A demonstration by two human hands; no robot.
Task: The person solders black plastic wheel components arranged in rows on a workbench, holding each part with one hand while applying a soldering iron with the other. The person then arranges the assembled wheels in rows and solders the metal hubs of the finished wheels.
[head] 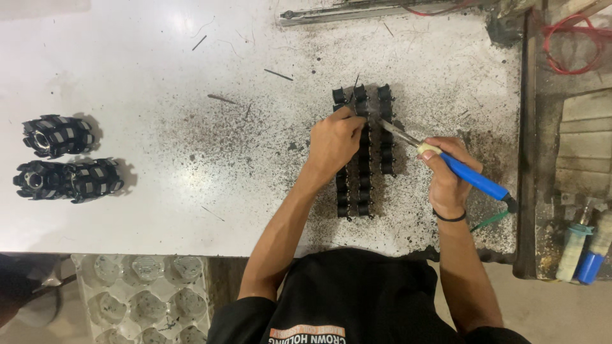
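Three rows of small black bobbin-like parts (364, 172) lie side by side on the stained white worktable (191, 146). My left hand (335, 141) rests on the left row, its fingertips pinched at the middle row; a thin dark wire seems to rise from there. My right hand (446, 175) grips a blue-handled soldering iron (475, 178). The iron's metal tip (390, 129) points left and touches the parts right beside my left fingertips.
Two black round wound assemblies (57, 136) (69, 179) lie at the table's left. A clear plastic cell tray (143, 296) sits below the front edge. A metal rail (363, 11) lies at the back. Red wires (574, 44) and blue-capped tubes (583, 251) are at the right.
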